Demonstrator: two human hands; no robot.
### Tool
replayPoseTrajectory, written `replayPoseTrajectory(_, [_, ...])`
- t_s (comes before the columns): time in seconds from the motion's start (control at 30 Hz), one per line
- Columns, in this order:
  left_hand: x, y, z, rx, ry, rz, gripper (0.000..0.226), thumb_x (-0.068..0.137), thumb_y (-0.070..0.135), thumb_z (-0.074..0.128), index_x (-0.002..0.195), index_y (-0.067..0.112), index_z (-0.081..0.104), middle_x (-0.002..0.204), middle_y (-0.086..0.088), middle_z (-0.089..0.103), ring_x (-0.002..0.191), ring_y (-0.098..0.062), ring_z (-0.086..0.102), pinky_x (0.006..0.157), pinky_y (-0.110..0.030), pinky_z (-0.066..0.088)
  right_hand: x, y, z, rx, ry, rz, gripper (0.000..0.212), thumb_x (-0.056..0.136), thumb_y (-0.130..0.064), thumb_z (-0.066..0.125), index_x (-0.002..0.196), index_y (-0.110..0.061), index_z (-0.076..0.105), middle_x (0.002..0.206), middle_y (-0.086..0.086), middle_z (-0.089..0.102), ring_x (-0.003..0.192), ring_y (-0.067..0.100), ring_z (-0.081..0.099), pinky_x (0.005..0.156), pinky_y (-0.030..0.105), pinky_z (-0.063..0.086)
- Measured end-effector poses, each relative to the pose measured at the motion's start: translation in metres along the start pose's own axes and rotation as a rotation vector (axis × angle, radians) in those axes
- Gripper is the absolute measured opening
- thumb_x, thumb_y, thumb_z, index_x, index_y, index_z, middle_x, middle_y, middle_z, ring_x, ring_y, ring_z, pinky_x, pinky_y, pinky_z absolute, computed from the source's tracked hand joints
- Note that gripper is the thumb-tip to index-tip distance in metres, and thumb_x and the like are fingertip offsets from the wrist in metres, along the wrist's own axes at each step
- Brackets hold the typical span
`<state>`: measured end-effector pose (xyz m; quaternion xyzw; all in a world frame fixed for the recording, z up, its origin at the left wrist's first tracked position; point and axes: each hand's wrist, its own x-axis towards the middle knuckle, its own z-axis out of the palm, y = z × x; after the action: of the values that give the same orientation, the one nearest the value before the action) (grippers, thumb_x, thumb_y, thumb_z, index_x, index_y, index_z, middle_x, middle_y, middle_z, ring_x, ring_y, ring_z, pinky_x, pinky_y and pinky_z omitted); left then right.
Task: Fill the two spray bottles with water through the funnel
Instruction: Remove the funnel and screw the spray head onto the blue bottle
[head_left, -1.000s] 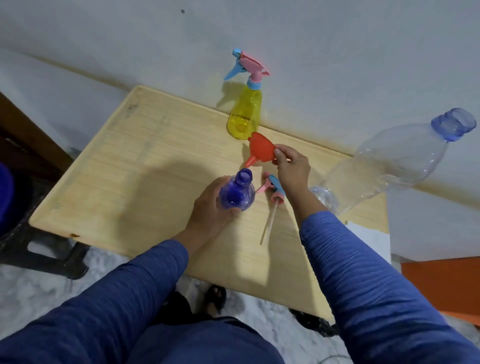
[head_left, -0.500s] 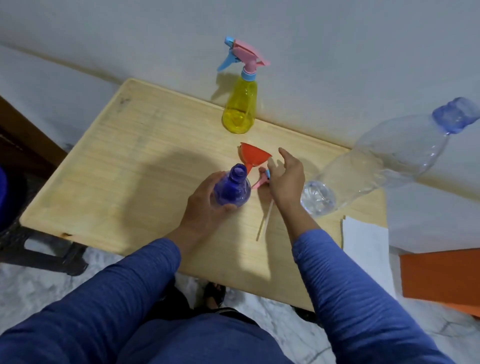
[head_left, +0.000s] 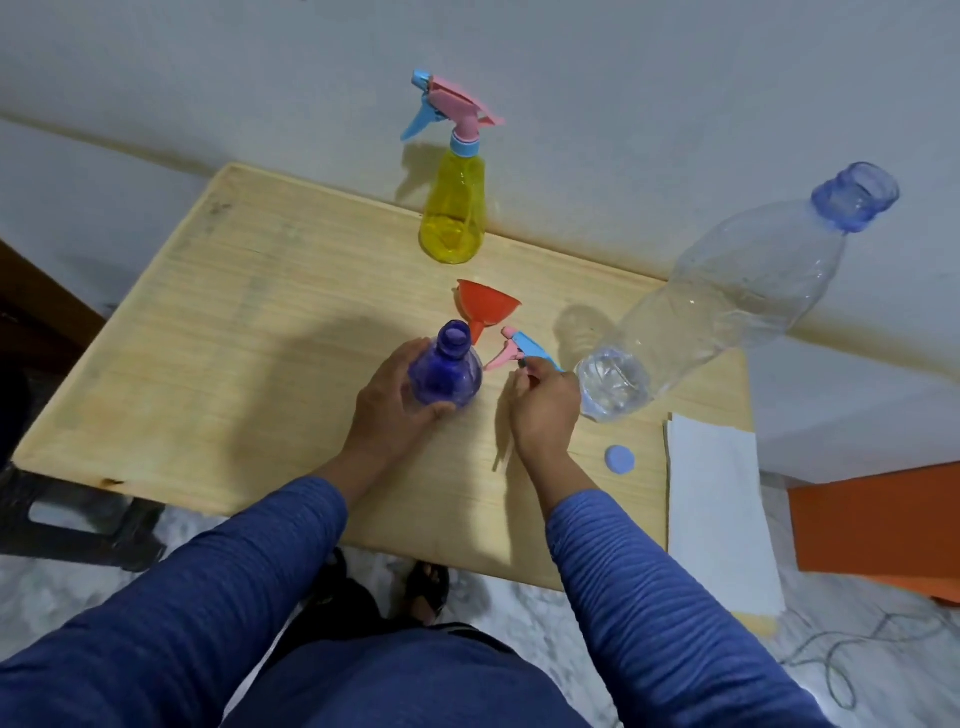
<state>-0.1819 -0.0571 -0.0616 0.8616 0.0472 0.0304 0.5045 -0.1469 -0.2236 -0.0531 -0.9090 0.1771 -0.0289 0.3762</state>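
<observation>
My left hand (head_left: 392, 402) grips the open blue spray bottle (head_left: 445, 375), which stands upright near the table's middle with no head on it. The red funnel (head_left: 488, 306) is just behind the bottle's neck, spout down, with no hand on it. It is beside the mouth, not in it. My right hand (head_left: 545, 408) is closed on the loose pink-and-blue spray head (head_left: 519, 352), which lies right of the bottle. The yellow spray bottle (head_left: 452, 218), with its trigger head on, stands at the table's back edge.
A large clear water bottle (head_left: 727, 306) stands uncapped at the right, with a little water in its base. Its blue cap (head_left: 619, 460) lies near a white paper sheet (head_left: 717, 509). The wooden table (head_left: 208, 338) stands against the wall. An orange box (head_left: 872, 525) is on the floor.
My right hand has let go of the red funnel and dropped onto the loose spray head. The funnel now stays behind the blue bottle. My left hand keeps its hold.
</observation>
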Motion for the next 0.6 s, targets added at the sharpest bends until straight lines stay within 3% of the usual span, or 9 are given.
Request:
replayPoseTrajectory(0.17, [-0.002,0.001,0.001,-0.039,-0.002,0.006,0.074,0.068,0.026,0.081,0.132,0.023,0.045,0.131,0.003,0.053,0.112,-0.016,0.055,0.09,-0.023,0.043,-0.006,-0.013,-0.016,0.155,0.101,-0.004,0.02,0.088,-0.015,0.056,0.101,-0.01,0.07,0.087,0.015,0.068,0.072,0.02,0.062,0.062,0.018,0.038])
replayPoseTrajectory(0.27, [-0.004,-0.001,0.0,-0.054,-0.01,0.027,0.073,0.069,0.025,0.08,0.133,0.024,0.044,0.133,0.003,0.052,0.113,-0.016,0.054,0.089,-0.022,0.041,-0.012,-0.037,-0.036,0.334,0.19,-0.047,0.017,0.087,-0.016,0.059,0.099,-0.013,0.071,0.074,0.002,0.067,0.061,0.007,0.056,0.057,0.006,0.038])
replayPoseTrajectory(0.4, [-0.003,0.002,0.0,-0.032,-0.004,0.037,0.077,0.069,0.027,0.081,0.136,0.021,0.042,0.137,0.003,0.049,0.115,-0.015,0.053,0.092,-0.023,0.043,-0.009,-0.082,-0.066,0.629,0.215,-0.04,0.012,0.086,-0.018,0.061,0.095,-0.023,0.066,0.081,-0.003,0.066,0.066,0.006,0.057,0.068,0.017,0.046])
replayPoseTrajectory(0.5, [-0.003,0.004,-0.001,-0.032,-0.012,0.038,0.079,0.063,0.036,0.073,0.135,0.02,0.043,0.135,0.004,0.049,0.114,-0.01,0.05,0.093,-0.024,0.044,-0.004,-0.116,-0.085,0.812,0.168,-0.069,0.012,0.084,-0.018,0.064,0.089,-0.029,0.062,0.095,0.01,0.07,0.075,0.016,0.06,0.075,0.029,0.051])
replayPoseTrajectory(0.6, [-0.003,0.001,0.0,-0.057,-0.005,0.06,0.078,0.065,0.032,0.076,0.135,0.019,0.043,0.135,0.002,0.049,0.117,-0.011,0.05,0.096,-0.027,0.045,-0.003,-0.14,-0.092,0.902,0.161,-0.124,0.013,0.084,-0.015,0.066,0.088,-0.026,0.06,0.1,0.014,0.069,0.086,0.02,0.063,0.079,0.031,0.053])
